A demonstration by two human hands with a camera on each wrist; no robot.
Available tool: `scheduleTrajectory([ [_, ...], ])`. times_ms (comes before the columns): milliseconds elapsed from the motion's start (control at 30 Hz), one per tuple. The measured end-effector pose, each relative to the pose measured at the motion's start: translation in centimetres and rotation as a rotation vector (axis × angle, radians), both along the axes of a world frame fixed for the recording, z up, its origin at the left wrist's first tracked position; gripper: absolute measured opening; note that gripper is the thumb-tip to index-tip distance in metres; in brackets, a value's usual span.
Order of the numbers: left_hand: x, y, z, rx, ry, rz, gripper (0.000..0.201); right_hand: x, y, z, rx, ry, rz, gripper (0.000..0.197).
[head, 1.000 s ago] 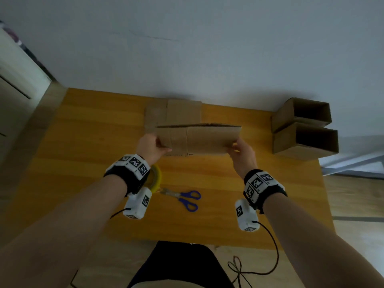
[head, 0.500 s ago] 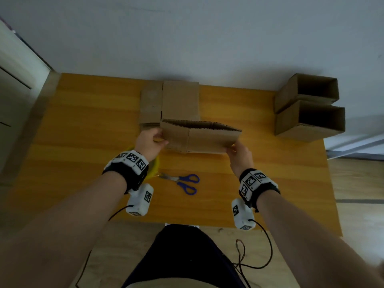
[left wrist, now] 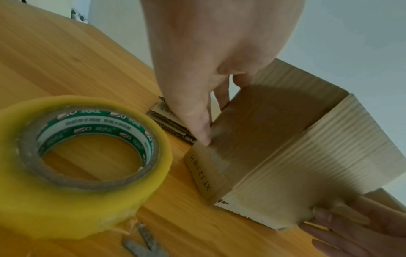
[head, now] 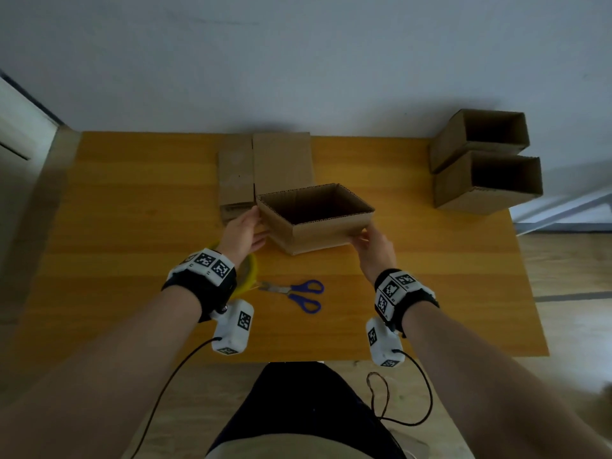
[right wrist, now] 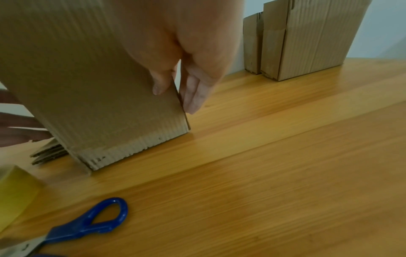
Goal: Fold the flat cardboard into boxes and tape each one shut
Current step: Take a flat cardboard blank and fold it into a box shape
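A brown cardboard box point(head: 314, 223) stands on the wooden table point(head: 132, 233), spread into a rectangular tube with its top open. My left hand point(head: 256, 223) lies with straight fingers against the box's left wall point(left wrist: 274, 139). My right hand point(head: 362, 235) pinches the near right corner, thumb point(right wrist: 160, 87) on the near face point(right wrist: 87, 87) and fingers point(right wrist: 193, 97) on the right wall. Behind the box lies a stack of flat cardboard point(head: 265, 167). A yellow tape roll point(left wrist: 87, 173) sits under my left wrist.
Blue-handled scissors point(head: 294, 293) lie in front of the box, beside the tape roll. Two folded, open-ended boxes point(head: 483, 160) are stacked at the table's far right corner. A wall runs along the table's back edge.
The flat piece that both hands held up has been squeezed open into a rectangular tube and lowered onto the table in front of the stack.
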State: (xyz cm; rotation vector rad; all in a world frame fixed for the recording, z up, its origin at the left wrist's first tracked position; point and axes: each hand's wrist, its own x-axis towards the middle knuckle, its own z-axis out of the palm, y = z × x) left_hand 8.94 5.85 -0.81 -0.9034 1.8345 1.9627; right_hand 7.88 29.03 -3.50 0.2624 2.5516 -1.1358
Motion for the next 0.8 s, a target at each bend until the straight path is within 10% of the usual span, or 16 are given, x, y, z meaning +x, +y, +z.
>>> scheduleTrajectory([
  [433,0.2,0.8,0.4,-0.037,-0.009,-0.070,0.045,1.2,-1.5,0.8,0.012,-0.021,0.033,0.023],
  [800,0.8,0.0,1.3,0.021,-0.048,-0.110,0.049,1.8,-2.4,2.4,-0.511,-0.254,-0.286,0.061],
])
